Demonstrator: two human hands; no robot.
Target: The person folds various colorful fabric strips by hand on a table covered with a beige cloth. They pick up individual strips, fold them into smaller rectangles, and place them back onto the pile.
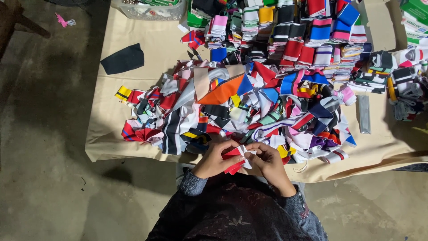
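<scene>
Red and white ribbed knit, a small folded strip (236,158), sits between both hands at the near edge of the cloth-covered table (133,89), just in front of the loose heap of mixed scraps (240,111). From my remote seat I note the left hand (215,160) curled, its fingers closed on the red end; the right hand (269,164) likewise curled, fingertips nipping the white end. Neither hand is spread.

The strip's long axis runs roughly left to right across the view, tilted slightly, with the white end toward the right hand and the red end low toward the left. How many layers are folded I cannot tell.

Judgement on handling: keep the grip at the two ends, hold the edges aligned and the piece taut but not stretched, and keep it clear of the heap so no neighbouring scrap gets caught in.

Sorted stacks (303,35) stand at the far side, well apart; a dark patch (122,59) lies at the left.
</scene>
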